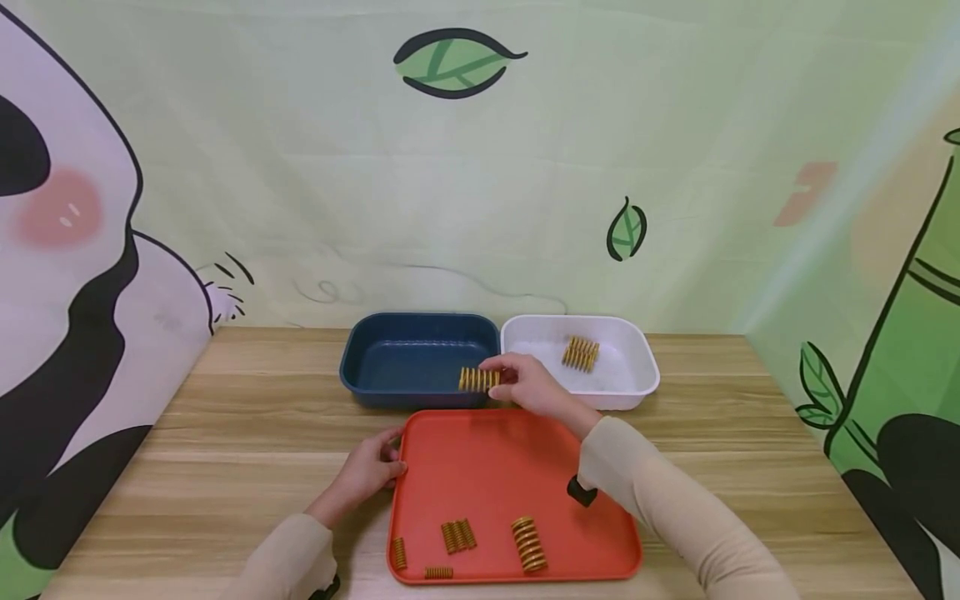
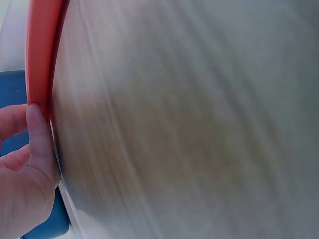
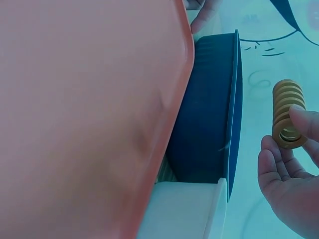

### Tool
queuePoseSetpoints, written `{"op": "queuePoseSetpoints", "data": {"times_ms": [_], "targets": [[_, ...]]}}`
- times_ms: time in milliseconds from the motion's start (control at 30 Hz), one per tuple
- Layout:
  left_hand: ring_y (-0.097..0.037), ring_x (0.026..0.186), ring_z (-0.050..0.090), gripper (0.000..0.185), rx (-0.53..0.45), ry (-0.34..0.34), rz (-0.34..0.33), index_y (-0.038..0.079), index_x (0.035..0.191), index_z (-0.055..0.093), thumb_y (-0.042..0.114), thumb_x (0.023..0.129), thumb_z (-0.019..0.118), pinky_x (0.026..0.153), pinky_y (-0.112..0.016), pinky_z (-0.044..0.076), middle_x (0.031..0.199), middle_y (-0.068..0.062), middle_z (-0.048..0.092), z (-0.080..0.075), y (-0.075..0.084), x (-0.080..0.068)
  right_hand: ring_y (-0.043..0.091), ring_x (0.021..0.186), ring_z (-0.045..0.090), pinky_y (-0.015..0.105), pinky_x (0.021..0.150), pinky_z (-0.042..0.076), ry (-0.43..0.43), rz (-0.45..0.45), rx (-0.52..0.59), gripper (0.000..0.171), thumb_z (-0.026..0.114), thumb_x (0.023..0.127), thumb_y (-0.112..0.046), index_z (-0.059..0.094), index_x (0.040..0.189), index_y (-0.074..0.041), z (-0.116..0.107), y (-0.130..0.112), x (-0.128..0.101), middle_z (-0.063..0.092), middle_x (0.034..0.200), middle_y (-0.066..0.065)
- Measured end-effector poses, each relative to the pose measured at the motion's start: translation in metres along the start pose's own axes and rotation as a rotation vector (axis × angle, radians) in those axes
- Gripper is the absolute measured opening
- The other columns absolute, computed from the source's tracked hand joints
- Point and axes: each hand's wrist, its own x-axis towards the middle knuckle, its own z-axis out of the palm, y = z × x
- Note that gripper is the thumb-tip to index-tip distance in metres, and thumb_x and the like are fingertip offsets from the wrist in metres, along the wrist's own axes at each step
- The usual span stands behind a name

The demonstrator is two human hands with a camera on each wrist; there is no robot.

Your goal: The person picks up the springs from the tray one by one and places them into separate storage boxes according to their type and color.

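Note:
In the head view my right hand pinches a large gold coil spring above the near right rim of the dark blue bin. The right wrist view shows this spring between thumb and fingers. My left hand grips the left rim of the red tray, its thumb against the edge. On that tray lie a large coil spring, a cluster of smaller springs and two small springs, one upright in the view, one sideways.
Right of the blue bin, a white bin holds several gold springs. Both bins stand behind the tray on a wooden table. A printed cloth backdrop rises behind them.

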Motion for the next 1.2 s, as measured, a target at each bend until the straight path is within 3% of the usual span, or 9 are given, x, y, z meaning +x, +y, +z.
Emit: {"op": "queuePoseSetpoints", "data": {"times_ms": [533, 833, 1067, 1200], "targets": [[-0.013, 0.058, 0.047, 0.055, 0.006, -0.009, -0.012, -0.001, 0.128, 0.042, -0.006, 0.076, 0.059, 0.051, -0.026, 0.047, 0.076, -0.008, 0.051, -0.001, 0.000, 0.001, 0.021, 0.084, 0.055, 0.029, 0.077, 0.046, 0.089, 0.018, 0.002, 0.036, 0.060, 0.078, 0.000, 0.057, 0.114, 0.000, -0.014, 0.028, 0.006, 0.056, 0.113, 0.017], [-0.014, 0.058, 0.047, 0.055, 0.005, -0.012, -0.014, -0.001, 0.128, 0.043, -0.006, 0.076, 0.059, 0.052, -0.026, 0.048, 0.076, -0.009, 0.051, -0.001, 0.000, 0.001, 0.021, 0.082, 0.053, 0.027, 0.074, 0.046, 0.107, 0.058, 0.004, 0.036, 0.059, 0.079, 0.000, 0.057, 0.115, -0.001, -0.021, 0.031, 0.006, 0.059, 0.107, 0.017], [-0.013, 0.058, 0.047, 0.055, 0.002, -0.006, -0.003, -0.001, 0.127, 0.043, -0.007, 0.076, 0.059, 0.051, -0.026, 0.048, 0.075, -0.008, 0.051, -0.001, 0.000, 0.001, 0.021, 0.084, 0.051, 0.022, 0.069, 0.047, 0.141, 0.167, 0.041, 0.037, 0.058, 0.080, 0.001, 0.056, 0.117, -0.004, -0.027, 0.037, 0.007, 0.058, 0.107, 0.014], [-0.013, 0.057, 0.047, 0.054, 0.007, -0.004, 0.007, -0.002, 0.127, 0.044, -0.007, 0.075, 0.059, 0.051, -0.026, 0.048, 0.074, -0.008, 0.050, -0.001, 0.000, 0.001, 0.022, 0.084, 0.051, 0.023, 0.069, 0.047, 0.162, 0.175, 0.031, 0.037, 0.058, 0.080, 0.001, 0.056, 0.117, -0.003, -0.029, 0.042, 0.008, 0.058, 0.108, 0.016]]}}
